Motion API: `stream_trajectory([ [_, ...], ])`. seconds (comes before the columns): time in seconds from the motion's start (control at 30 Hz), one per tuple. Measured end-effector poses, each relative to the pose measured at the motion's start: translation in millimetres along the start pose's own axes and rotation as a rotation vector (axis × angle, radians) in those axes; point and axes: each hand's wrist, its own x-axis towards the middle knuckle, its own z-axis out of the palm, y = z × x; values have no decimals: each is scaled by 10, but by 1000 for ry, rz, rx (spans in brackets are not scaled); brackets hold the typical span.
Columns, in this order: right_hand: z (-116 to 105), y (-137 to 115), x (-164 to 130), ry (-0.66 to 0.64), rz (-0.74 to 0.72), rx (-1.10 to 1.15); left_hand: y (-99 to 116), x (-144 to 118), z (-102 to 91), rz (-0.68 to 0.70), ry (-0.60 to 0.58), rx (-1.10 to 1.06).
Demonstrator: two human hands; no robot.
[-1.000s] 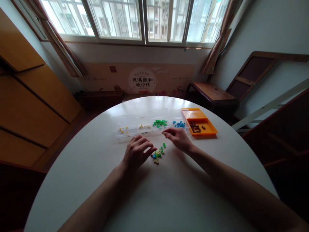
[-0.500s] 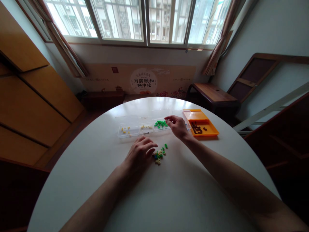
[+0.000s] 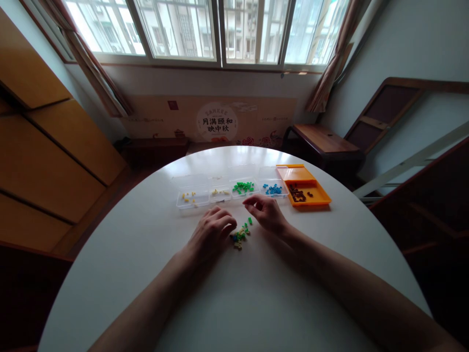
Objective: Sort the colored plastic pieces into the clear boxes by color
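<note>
Fingers of your left hand are resting bent just beside the mixed pile on the white table, apparently steadying or fencing in the pieces; whether they are pinching anything, I cannot tell. Behind that hand, the leftmost clear box is holding scattered yellow pieces, and its neighbour is carrying a few cream ones. Your mixed pile is lying in front of the row, between your hands, presumably so that both are reaching it equally; a lone green piece is sitting at its far right edge. Beyond it, the third clear box is containing green pieces. Your right hand is hovering before this row, fingertips drawn close together; a piece between them is not showing, so I cannot confirm a grip. Past it, the fourth clear box is keeping blue pieces, and the orange box, rightmost, is holding dark brown ones. Each container is standing open, seemingly for easy access while colours are staying apart.
</note>
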Motion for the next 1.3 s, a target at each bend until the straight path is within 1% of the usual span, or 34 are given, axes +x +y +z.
stream_trajectory([
  [0.17, 64, -104, -91, -160, -20, 33, -16, -9, 12, -1, 194, -40],
  [0.27, 95, -154, -124, -233, -39, 50, -1, -17, 8, 8, 264, -33],
  [0.37, 112, -169, -140, -253, -22, 91, 25, -18, 6, 22, 292, 6],
  [0.53, 118, -136, -141, -248, 20, 201, 40, -8, 11, 65, 336, 72],
  [0.8, 113, -114, -103, -247, -20, 160, 21, -11, 12, 56, 345, 93],
  [0.9, 101, -78, -18, -180, -40, 90, 27, -20, 18, 48, 328, 81],
  [1.03, 69, -7, 208, 7, -15, 0, 22, -36, 26, 57, 281, 67],
  [1.13, 39, 56, 407, 121, 38, -10, 10, -45, 27, 54, 270, 60],
  [1.23, 9, 107, 529, 165, 71, 5, 8, -48, 24, 47, 256, 50],
  [1.3, -17, 124, 531, 168, 75, 7, 17, -45, 21, 46, 237, 50],
])
